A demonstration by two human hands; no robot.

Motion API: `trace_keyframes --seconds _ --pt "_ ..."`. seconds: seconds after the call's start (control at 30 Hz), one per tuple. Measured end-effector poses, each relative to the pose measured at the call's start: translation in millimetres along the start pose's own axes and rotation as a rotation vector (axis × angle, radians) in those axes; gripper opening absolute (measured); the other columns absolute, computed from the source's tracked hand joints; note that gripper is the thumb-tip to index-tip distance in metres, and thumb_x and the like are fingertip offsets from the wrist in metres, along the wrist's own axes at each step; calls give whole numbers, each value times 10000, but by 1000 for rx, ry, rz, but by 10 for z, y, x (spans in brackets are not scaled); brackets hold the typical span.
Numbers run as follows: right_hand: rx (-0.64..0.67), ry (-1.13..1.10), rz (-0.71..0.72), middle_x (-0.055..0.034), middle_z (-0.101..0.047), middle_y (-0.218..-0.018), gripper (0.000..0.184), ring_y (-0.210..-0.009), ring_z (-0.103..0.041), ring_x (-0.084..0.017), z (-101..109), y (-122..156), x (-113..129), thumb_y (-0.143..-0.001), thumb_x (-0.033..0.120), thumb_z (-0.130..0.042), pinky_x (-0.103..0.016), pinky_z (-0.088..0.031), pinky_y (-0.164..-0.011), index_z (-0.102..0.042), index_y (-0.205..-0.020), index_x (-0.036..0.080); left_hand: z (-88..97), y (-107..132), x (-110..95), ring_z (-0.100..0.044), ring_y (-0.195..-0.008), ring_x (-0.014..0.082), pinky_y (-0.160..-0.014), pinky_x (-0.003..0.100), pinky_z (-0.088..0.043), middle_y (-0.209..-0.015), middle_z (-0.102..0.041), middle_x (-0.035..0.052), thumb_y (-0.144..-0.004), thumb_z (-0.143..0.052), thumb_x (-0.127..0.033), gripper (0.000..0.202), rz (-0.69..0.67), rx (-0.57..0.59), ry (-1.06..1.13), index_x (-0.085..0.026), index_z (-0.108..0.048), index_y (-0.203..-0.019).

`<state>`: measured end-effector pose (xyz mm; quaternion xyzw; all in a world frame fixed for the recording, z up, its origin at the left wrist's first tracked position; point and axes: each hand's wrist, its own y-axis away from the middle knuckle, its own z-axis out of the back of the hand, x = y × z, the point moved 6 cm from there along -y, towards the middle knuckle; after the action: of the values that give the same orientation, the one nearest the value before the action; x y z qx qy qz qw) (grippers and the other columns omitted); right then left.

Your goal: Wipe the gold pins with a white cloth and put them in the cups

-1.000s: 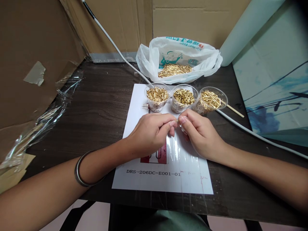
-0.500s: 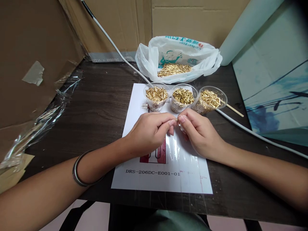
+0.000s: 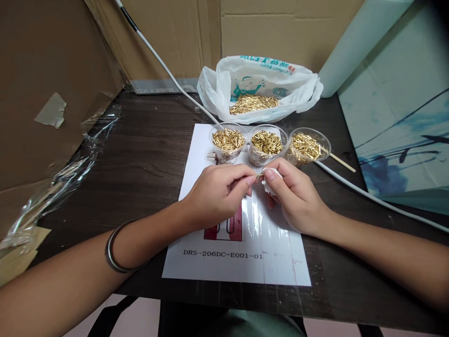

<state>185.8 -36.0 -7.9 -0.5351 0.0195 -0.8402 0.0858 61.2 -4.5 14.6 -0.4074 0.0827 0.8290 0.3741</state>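
Between the fingertips of my left hand a small gold-coloured metal pin is pinched, its end pointing to the right. My right hand is closed on a crumpled white tissue, close to the pin's free end. Both hands are above a printed white sheet on the dark table. Just beyond them stand three clear plastic cups: a left cup, a middle cup and a tilted right cup, all holding many gold pins.
Behind the cups a white plastic bag lies open with a heap of gold pins. A thin wooden stick juts from the right cup. A white cable crosses the table. Cardboard walls the back and left.
My right hand has shifted slightly to the right, away from my left fingertips. More of the pin and the tissue now shows. My left hand is almost still.
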Motion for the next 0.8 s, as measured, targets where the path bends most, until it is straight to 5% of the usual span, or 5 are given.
trace_keyframes --seconds 0.8 --pt "30 35 69 19 -457 -641 264 -598 -414 -71 -2 -11 72 -921 348 -373 -237 -323 -587 -479 -766 164 -11 9 15 -487 -592 79 -575 220 -357 -633 -572 -15 -873 -448 -246 245 25 45 -51 -147 -599 -707"
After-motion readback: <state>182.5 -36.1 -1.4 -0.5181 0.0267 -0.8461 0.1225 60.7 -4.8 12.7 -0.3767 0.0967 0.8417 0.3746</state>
